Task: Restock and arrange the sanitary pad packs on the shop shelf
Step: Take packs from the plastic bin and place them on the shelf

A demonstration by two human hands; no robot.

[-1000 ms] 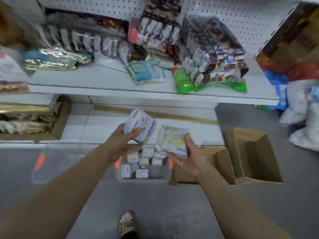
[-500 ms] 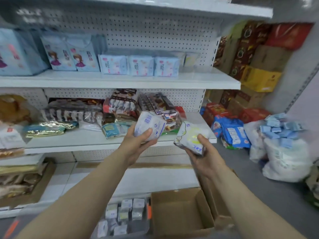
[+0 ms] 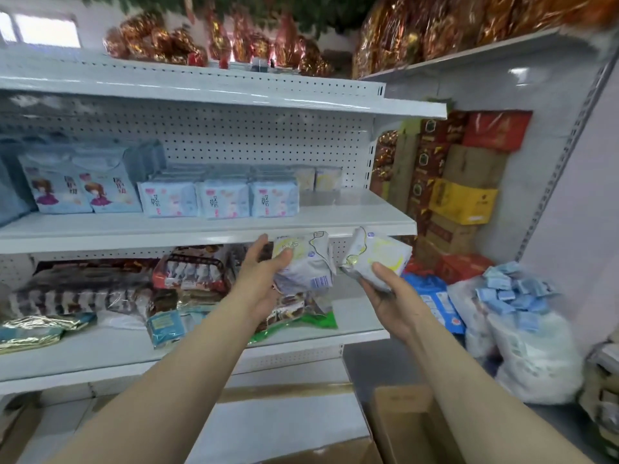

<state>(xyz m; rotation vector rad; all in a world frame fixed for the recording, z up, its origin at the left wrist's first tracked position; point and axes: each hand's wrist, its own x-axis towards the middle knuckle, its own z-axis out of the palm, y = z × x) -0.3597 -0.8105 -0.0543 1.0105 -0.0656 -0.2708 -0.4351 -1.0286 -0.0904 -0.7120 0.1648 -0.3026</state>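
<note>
White plastic printed with pale yellow wrapped both packs the person held up before the shelving. The left grip (image 3: 264,283) was closed round one pad pack (image 3: 308,262), thumb laid across its front, while the fingers behind it were hidden. A barcode showed at the pack's lower corner.

The right grip (image 3: 390,296) held a second pad pack (image 3: 378,254), tilted, with the thumb on its face and the fingers tucked out of sight underneath. The two packs hung near each other but apart, just below the front edge of the pad shelf (image 3: 201,229), and they covered part of the snack packets (image 3: 197,269) on the shelf beneath.

On the pad shelf stood a row of three light-blue packs (image 3: 221,199), with more stacked behind that I could barely make out. Two pale yellow packs (image 3: 321,179) at the back right were blurred. Bigger blue packs with a cartoon girl (image 3: 80,189) stood to the left, the outermost cut off at the edge of view. The print everywhere was too soft to read.

A cardboard box (image 3: 412,426) sat low on the right, partly behind the right forearm. White sacks (image 3: 536,356) topped with small blue packets slumped on the floor beyond.
</note>
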